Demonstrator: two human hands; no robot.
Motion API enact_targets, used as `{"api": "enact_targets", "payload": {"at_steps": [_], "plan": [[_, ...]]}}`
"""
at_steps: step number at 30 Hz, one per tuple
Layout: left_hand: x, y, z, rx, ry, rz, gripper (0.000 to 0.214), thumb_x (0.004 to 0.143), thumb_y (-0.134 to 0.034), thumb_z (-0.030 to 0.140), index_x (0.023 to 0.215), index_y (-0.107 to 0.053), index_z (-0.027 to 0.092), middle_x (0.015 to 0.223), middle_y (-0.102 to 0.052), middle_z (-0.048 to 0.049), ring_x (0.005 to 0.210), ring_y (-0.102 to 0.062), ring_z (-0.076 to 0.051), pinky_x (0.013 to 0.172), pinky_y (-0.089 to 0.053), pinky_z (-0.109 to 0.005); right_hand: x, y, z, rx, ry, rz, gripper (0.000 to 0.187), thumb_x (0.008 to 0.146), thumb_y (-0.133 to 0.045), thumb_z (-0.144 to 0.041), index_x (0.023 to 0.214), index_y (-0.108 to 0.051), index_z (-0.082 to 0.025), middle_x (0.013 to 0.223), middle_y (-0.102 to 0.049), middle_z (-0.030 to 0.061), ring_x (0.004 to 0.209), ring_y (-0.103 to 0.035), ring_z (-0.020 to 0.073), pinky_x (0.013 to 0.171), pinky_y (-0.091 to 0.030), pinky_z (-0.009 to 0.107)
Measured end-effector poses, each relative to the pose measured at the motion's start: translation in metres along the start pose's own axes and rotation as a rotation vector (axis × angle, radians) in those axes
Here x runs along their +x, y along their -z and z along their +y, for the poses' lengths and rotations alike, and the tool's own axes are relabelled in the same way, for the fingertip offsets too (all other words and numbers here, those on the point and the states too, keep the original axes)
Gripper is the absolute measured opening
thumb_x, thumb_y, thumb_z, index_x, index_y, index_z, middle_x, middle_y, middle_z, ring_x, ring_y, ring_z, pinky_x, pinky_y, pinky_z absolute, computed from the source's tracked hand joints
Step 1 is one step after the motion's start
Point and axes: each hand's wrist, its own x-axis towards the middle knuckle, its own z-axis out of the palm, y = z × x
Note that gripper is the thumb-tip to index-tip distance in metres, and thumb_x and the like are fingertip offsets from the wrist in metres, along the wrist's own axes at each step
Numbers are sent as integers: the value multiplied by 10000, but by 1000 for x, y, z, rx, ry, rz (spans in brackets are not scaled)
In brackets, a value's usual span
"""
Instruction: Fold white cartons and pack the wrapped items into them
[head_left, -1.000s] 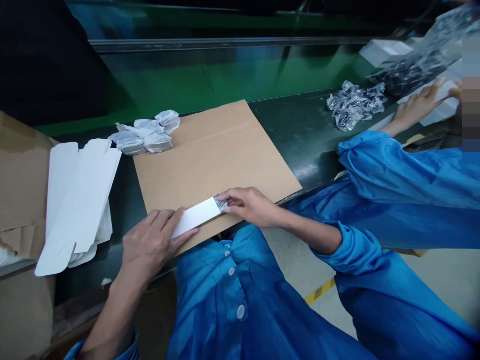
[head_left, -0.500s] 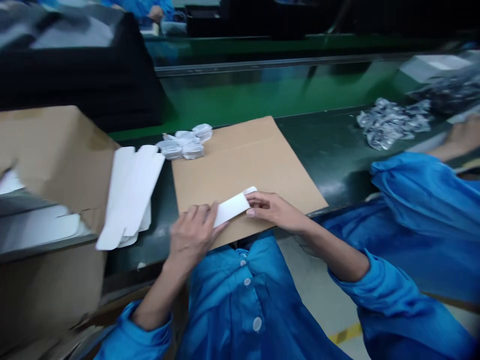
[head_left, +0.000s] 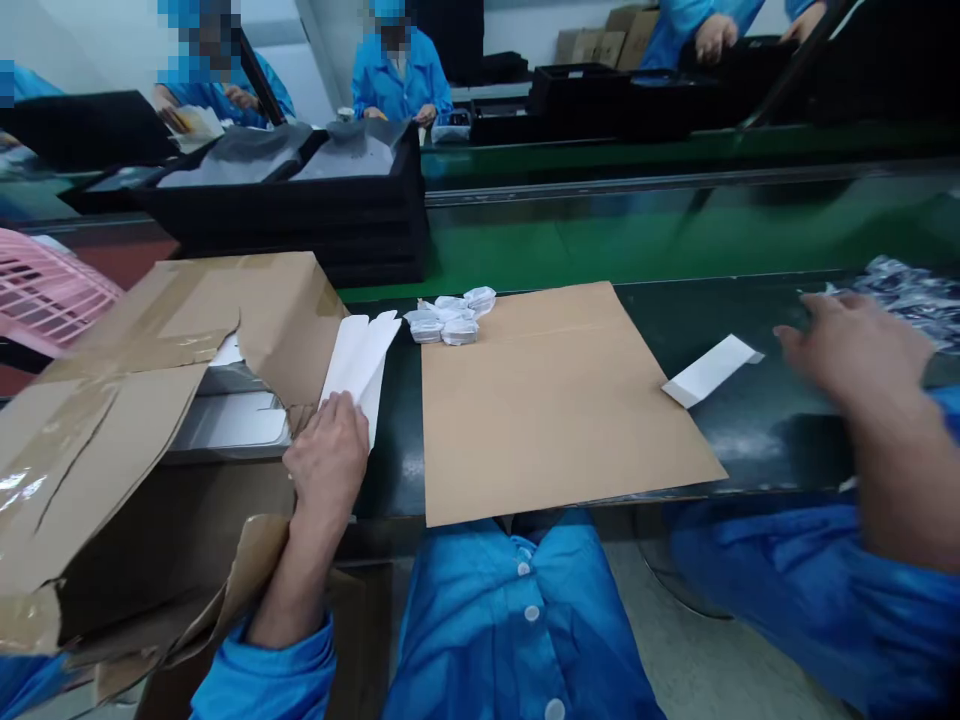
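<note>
My left hand [head_left: 330, 455] is closed over the near part of several flat white carton blanks [head_left: 356, 360], beside the torn cardboard box. Its fingertips are partly hidden. To the far right, my right hand [head_left: 862, 345] is stretched out above the dark bench, blurred, with thumb and fingers apart and nothing seen in it. Left of that hand lies a folded white carton [head_left: 712, 370], one end touching the right edge of the brown cardboard sheet [head_left: 555, 410]. Small white wrapped packets [head_left: 450, 318] are gathered at the sheet's back left corner.
A torn cardboard box [head_left: 285, 300] with white cartons inside stands at the left, near a pink basket [head_left: 52, 285]. Black bins [head_left: 300, 215] sit behind it. Clear plastic-wrapped items [head_left: 907, 295] lie far right. Several people in blue work across the green line.
The white carton has left my hands and lies right of the sheet. My left hand moved left onto the flat blanks; my right hand moved far right. The view turned left and up.
</note>
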Motion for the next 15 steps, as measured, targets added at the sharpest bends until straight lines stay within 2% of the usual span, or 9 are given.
{"api": "enact_targets", "payload": {"at_steps": [1,3,4,5,7,9,11,13,15], "plan": [[2,-1,0,-6,95,43,452,965,-334,357,1187,-650,123,1061,-712,-200,959,-669,-341,783,-490,-442,-14,-8,-25,-21,40,26,348,870,-607,-499,985,-732,-195,992,-682,179,815,-674,300,618,-525,453],[8,0,-1,-22,250,126,437,952,-375,402,1173,-671,169,975,-728,-177,871,-678,-343,729,-487,-450,-52,-27,-91,136,150,-125,312,917,-541,-354,1162,-664,-205,1125,-667,162,870,-679,305,718,-556,523],[12,1,-2,-42,280,158,421,946,-401,410,1165,-679,184,994,-728,-172,880,-679,-344,733,-489,-455,-73,-37,-126,208,211,-179,299,911,-542,-325,1165,-657,-214,1135,-680,124,853,-691,262,738,-580,474],[15,3,-3,-71,284,184,403,942,-423,410,1157,-686,193,1046,-725,-168,912,-680,-342,754,-494,-458,-93,-45,-159,270,275,-230,294,908,-545,-311,1165,-657,-223,1156,-685,94,933,-689,244,817,-582,441],[15,6,-2,-142,229,236,377,945,-445,392,1139,-699,192,1166,-701,-160,997,-675,-332,818,-503,-456,-126,-56,-218,521,388,-427,306,929,-510,-282,1185,-650,-188,1211,-669,105,1118,-636,253,969,-526,444],[4,7,8,-206,130,328,360,950,-461,356,1156,-693,172,1258,-660,-165,1106,-649,-328,900,-499,-454,-149,-61,-261,791,317,-647,367,931,-535,-344,1253,-609,-184,1262,-641,114,1146,-619,247,976,-518,430],[-20,6,32,-263,-21,448,357,943,-490,278,1246,-640,162,1323,-617,-170,1210,-600,-310,987,-477,-446,-161,-63,-287,1088,121,-830,538,905,-578,-434,1376,-493,-188,1352,-572,131,1124,-624,227,908,-549,380],[-52,7,63,-337,-224,496,446,919,-527,196,1365,-535,173,1354,-595,-164,1255,-572,-275,1049,-451,-430,-164,-65,-297,1327,-108,-856,605,899,-570,-483,1399,-443,-167,1354,-557,146,1100,-624,206,870,-550,334],[-80,13,88,-476,-430,395,547,891,-569,184,1424,-455,150,1340,-606,-171,1273,-557,-268,1089,-424,-427,-156,-66,-289,1417,-241,-802,501,912,-537,-481,1268,-546,-129,1205,-635,132,1012,-634,192,838,-536,310]]}}
